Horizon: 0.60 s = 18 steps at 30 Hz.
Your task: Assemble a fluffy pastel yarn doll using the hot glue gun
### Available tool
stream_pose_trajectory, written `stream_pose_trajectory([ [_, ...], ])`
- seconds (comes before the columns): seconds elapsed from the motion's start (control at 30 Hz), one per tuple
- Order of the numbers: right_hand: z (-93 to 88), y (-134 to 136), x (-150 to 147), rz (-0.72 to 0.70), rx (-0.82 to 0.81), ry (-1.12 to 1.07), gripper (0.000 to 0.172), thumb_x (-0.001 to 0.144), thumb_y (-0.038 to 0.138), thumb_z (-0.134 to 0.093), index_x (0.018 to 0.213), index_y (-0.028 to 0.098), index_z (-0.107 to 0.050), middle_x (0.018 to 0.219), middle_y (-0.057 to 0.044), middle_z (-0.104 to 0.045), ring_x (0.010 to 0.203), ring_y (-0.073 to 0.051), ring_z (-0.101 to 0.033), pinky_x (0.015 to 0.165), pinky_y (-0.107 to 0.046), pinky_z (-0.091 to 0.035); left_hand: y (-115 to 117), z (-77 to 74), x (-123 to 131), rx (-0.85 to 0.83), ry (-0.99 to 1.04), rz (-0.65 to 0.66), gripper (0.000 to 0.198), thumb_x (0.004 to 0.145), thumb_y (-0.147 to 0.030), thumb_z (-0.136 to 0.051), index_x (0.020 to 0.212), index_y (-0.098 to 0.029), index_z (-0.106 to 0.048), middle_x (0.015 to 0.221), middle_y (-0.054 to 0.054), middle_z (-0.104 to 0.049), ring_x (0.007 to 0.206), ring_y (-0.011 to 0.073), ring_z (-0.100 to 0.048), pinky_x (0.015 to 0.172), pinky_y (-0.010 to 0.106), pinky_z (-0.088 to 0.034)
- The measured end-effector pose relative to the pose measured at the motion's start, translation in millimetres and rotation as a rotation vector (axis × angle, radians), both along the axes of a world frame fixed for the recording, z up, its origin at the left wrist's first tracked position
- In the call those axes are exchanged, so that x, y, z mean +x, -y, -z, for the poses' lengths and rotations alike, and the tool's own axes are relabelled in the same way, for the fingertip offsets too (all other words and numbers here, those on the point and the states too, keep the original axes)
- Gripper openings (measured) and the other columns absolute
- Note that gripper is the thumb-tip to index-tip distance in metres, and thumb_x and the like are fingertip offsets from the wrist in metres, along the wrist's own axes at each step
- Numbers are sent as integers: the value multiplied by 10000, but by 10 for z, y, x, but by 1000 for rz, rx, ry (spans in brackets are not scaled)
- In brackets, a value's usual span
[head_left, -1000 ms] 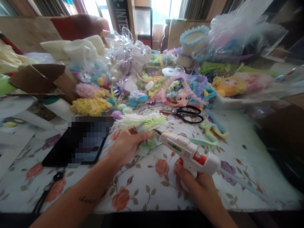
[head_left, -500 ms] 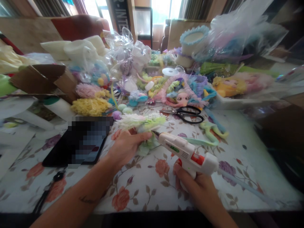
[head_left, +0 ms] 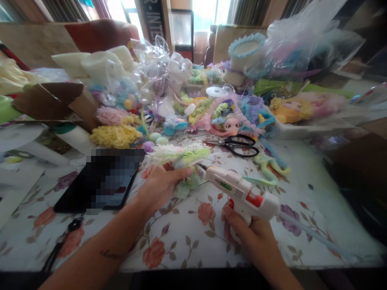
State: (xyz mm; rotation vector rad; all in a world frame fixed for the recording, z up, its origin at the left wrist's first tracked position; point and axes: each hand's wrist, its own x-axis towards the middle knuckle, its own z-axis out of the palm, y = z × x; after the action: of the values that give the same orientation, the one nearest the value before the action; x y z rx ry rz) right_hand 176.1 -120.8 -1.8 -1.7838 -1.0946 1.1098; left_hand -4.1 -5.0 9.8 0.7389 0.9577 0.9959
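Observation:
My left hand [head_left: 165, 181] is closed on a fluffy white and pale green decoration [head_left: 193, 153] with beads and lace-like trim; its exact kind is unclear. The thumb lies along its near edge, and the fingers beneath are partly hidden. My right hand [head_left: 248, 231] wraps round the handle of a white hot glue gun [head_left: 234, 186], with a finger by the red trigger. The dark nozzle points left, close to the decoration near my left thumb; whether they touch I cannot tell. A long glue stick [head_left: 314, 235] sticks out of the gun's back.
Black-handled scissors [head_left: 240, 146] lie behind the glue gun. A dark tablet [head_left: 99, 185] rests at the left. Across the back are heaped yarn [head_left: 116, 135], ribbons, plastic bags [head_left: 154, 64] and a doll's head [head_left: 232, 125]. A pale green ribbon [head_left: 267, 171] lies at the right.
The glue gun in my right hand has shifted slightly to the right, its nozzle a little higher. My left hand and the decoration stay almost in place.

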Motion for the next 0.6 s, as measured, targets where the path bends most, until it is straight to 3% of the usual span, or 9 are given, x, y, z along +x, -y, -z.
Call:
stream_pose_trajectory([
  [0.2, -2, -17, 4, -5, 2, -42, 422, 835, 499, -572, 524, 212, -569, 471, -15, -571, 467, -140, -511, 493, -263, -425, -3, -11, -8, 4, -15, 15, 209, 606, -208, -916, 671, -125, -736, 870, 106, -799, 886, 244, -748, 787, 290, -582],
  [0.43, -24, -37, -8, 31, -19, -104, 394, 830, 495, -587, 560, 208, -587, 450, -13, -566, 437, -139, -501, 442, -256, -395, -9, -2, -12, 17, -25, 16, 200, 609, -224, -918, 709, -132, -771, 787, 76, -787, 776, 205, -731, 788, 293, -581],
  [0.6, -8, -48, -24, 94, 7, -180, 332, 807, 513, -646, 754, 186, -674, 451, 9, -587, 419, -143, -520, 448, -254, -424, -19, 4, -21, 31, -49, 6, 242, 589, -238, -926, 747, -126, -781, 777, 77, -781, 768, 213, -731, 809, 303, -578],
])
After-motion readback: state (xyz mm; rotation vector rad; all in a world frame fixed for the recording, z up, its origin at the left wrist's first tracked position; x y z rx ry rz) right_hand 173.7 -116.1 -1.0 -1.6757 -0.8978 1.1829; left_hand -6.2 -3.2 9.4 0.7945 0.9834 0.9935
